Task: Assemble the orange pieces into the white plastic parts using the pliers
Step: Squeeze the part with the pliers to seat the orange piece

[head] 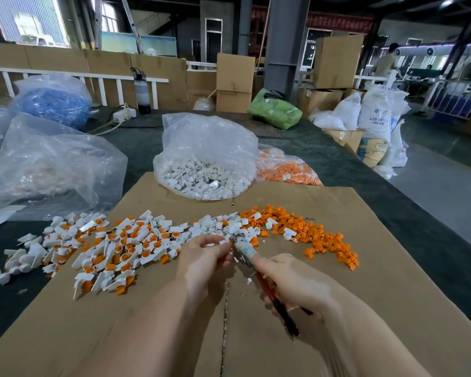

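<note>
My right hand (291,281) grips the red-and-black handles of the pliers (256,270), whose taped jaws point up and left to the middle of the cardboard. My left hand (204,257) pinches a small white plastic part (223,242) right at the pliers' tip. Loose orange pieces (318,238) lie in a heap to the right. Loose white parts (218,227) are scattered just beyond my hands. White parts with orange inserts (114,248) are piled at the left.
A flattened cardboard sheet (365,308) covers the dark table. A clear bag of white parts (204,170) and a bag of orange pieces (286,170) stand behind. More plastic bags (46,164) sit at left. Boxes and sacks (375,118) stand beyond the table.
</note>
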